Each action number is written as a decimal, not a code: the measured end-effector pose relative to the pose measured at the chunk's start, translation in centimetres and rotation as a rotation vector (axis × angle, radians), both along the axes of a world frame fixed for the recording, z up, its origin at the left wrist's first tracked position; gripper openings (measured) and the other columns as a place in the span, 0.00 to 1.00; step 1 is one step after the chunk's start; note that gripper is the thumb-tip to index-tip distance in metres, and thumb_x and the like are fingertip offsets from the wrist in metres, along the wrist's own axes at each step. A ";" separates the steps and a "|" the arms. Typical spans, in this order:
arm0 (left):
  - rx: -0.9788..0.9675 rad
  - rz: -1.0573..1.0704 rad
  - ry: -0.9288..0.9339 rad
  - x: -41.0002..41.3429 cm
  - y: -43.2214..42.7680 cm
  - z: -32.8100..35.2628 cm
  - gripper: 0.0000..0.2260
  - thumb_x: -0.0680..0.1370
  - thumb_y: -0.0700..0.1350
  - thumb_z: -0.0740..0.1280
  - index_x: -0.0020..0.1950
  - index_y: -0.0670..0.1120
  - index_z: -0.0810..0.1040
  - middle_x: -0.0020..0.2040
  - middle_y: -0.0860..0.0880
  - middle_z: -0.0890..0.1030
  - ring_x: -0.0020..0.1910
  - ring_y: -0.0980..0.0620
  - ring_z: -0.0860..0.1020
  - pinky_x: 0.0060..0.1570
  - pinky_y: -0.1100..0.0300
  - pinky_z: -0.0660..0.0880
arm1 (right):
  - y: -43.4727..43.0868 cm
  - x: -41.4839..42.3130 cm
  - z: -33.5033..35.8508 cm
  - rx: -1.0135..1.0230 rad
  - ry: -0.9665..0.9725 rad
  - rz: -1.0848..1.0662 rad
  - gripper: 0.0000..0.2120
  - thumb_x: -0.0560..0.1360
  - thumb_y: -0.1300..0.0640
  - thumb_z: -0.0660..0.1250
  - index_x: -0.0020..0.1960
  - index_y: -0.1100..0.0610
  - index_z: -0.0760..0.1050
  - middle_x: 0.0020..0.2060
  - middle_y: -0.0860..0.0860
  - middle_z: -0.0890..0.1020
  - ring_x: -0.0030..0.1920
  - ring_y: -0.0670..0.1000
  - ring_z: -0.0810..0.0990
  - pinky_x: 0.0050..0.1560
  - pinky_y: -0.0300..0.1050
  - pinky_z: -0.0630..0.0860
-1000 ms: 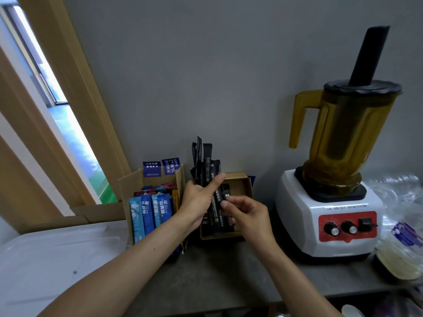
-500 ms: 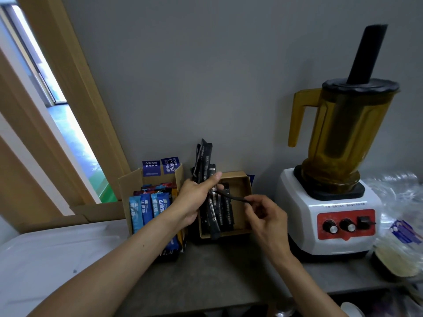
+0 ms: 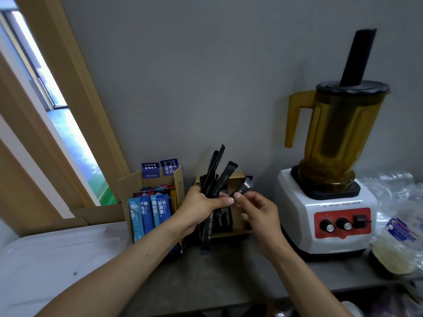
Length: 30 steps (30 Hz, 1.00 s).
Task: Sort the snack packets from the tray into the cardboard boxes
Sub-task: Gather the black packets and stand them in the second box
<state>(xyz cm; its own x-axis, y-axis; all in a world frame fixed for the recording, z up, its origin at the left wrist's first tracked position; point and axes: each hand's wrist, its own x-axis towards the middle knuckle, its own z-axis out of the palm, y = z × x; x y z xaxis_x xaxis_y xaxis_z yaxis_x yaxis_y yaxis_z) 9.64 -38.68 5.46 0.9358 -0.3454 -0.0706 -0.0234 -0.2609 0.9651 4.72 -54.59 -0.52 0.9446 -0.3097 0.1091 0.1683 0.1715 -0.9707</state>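
Observation:
My left hand (image 3: 201, 205) grips a bunch of black stick packets (image 3: 215, 172) that fan upward, with one hanging down below the fist. My right hand (image 3: 257, 210) pinches the lower end of one black packet (image 3: 242, 189) next to the bunch. Both hands hover in front of a small open cardboard box (image 3: 240, 225) that holds more black packets. To its left stands a taller cardboard box (image 3: 177, 179) filled with blue packets (image 3: 147, 212). The white tray (image 3: 45, 266) lies at the lower left.
A white blender (image 3: 327, 213) with an amber jug stands right of the boxes. Clear plastic bags (image 3: 398, 216) and a dark bowl (image 3: 389, 259) sit at the far right. The grey wall is close behind, and a wooden window frame (image 3: 75, 106) runs along the left.
My right hand has moved back to the bunch with a single black packet, pinching it close to my left thumb. The bunch in my left hand has fanned out and tilted right.

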 end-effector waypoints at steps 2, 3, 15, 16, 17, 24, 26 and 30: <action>-0.025 0.025 -0.005 -0.1 -0.1 -0.1 0.13 0.74 0.47 0.78 0.54 0.42 0.85 0.46 0.50 0.88 0.47 0.56 0.86 0.46 0.64 0.78 | -0.3 0.1 0.1 0.016 0.006 0.014 0.07 0.77 0.49 0.74 0.47 0.52 0.84 0.47 0.57 0.87 0.53 0.60 0.86 0.56 0.62 0.79; -0.051 0.058 -0.003 -0.1 -0.1 0.1 0.14 0.74 0.49 0.77 0.54 0.43 0.84 0.45 0.50 0.87 0.47 0.54 0.86 0.44 0.63 0.79 | -0.6 0.1 0.3 0.003 -0.001 0.014 0.06 0.78 0.50 0.73 0.48 0.51 0.84 0.47 0.56 0.88 0.51 0.58 0.86 0.55 0.62 0.79; -0.127 0.197 0.017 1.3 -0.9 1.8 0.20 0.72 0.47 0.79 0.61 0.46 0.76 0.52 0.47 0.85 0.50 0.48 0.85 0.50 0.51 0.81 | -1.5 -0.2 0.4 -0.156 -0.013 0.186 0.09 0.78 0.59 0.72 0.58 0.55 0.84 0.52 0.55 0.88 0.55 0.56 0.87 0.59 0.59 0.82; -0.127 0.208 0.023 1.5 -0.9 1.7 0.21 0.72 0.46 0.79 0.61 0.46 0.76 0.52 0.46 0.85 0.51 0.47 0.84 0.51 0.50 0.81 | -1.5 -0.2 0.3 -0.171 -0.005 0.181 0.10 0.77 0.59 0.73 0.58 0.55 0.84 0.52 0.55 0.87 0.54 0.55 0.87 0.58 0.57 0.83; -0.119 0.210 0.019 1.6 -1.0 1.6 0.20 0.72 0.46 0.79 0.61 0.46 0.76 0.52 0.46 0.85 0.51 0.47 0.84 0.52 0.50 0.80 | -1.5 -0.3 0.2 -0.188 0.001 0.167 0.11 0.76 0.58 0.74 0.58 0.55 0.83 0.50 0.54 0.87 0.53 0.54 0.87 0.56 0.54 0.84; -0.171 0.239 0.014 1.8 -2.4 0.7 0.13 0.75 0.43 0.77 0.56 0.45 0.79 0.50 0.46 0.85 0.48 0.49 0.85 0.45 0.54 0.81 | -0.8 0.3 -0.8 -0.504 0.031 -0.129 0.07 0.75 0.56 0.76 0.51 0.48 0.81 0.42 0.47 0.86 0.43 0.42 0.85 0.42 0.40 0.83; -0.190 0.259 0.000 1.9 -2.6 0.6 0.12 0.75 0.45 0.78 0.55 0.46 0.79 0.48 0.46 0.85 0.47 0.49 0.85 0.44 0.54 0.81 | -0.8 0.5 -1.2 -0.720 0.072 -0.250 0.07 0.77 0.53 0.74 0.53 0.46 0.80 0.42 0.43 0.85 0.42 0.41 0.84 0.42 0.42 0.83; -0.228 0.291 0.004 2.3 -2.4 0.4 0.17 0.74 0.47 0.78 0.58 0.43 0.79 0.47 0.45 0.85 0.48 0.47 0.85 0.49 0.51 0.83 | -0.4 0.8 -1.4 -1.056 0.160 -0.308 0.07 0.80 0.52 0.69 0.58 0.48 0.78 0.46 0.47 0.86 0.46 0.50 0.85 0.42 0.47 0.81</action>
<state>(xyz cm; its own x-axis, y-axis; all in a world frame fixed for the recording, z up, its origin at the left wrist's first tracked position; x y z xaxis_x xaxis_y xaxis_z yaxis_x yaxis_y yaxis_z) 11.95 -41.07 5.90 0.9970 -0.0723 -0.0262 0.0237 -0.0347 0.9991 5.57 -55.01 -1.92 0.8700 -0.3571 0.3401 -0.0791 -0.7818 -0.6185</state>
